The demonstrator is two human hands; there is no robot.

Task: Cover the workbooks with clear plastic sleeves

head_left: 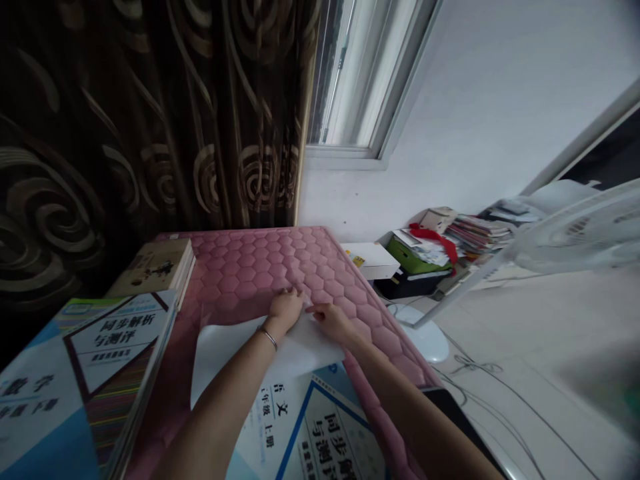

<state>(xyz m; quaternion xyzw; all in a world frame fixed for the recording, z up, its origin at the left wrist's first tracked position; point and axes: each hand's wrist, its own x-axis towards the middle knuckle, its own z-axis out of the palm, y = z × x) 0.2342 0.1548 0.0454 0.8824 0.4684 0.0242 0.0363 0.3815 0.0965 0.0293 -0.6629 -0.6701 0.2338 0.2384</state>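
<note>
A blue and white workbook (pixel 320 427) lies in front of me on the pink quilted surface, partly hidden by my forearms. Over its far side spreads a smooth whitish sheet (pixel 225 350); its far edge looks like see-through plastic film (pixel 306 304). My left hand (pixel 286 307), with a bracelet at the wrist, has its fingers bent over the film's far edge. Just right of it, my right hand (pixel 331 321) is closed with thumb and index finger at the same edge. The fingertips are small and partly hidden.
At left stand stacked workbooks (pixel 95 373) and brown-covered books (pixel 155 267). A dark patterned curtain (pixel 200 120) hangs behind. Beyond the right edge are a white box (pixel 373 260), piled papers (pixel 477 233), a white fan (pixel 580 230) and floor cables (pixel 470 365).
</note>
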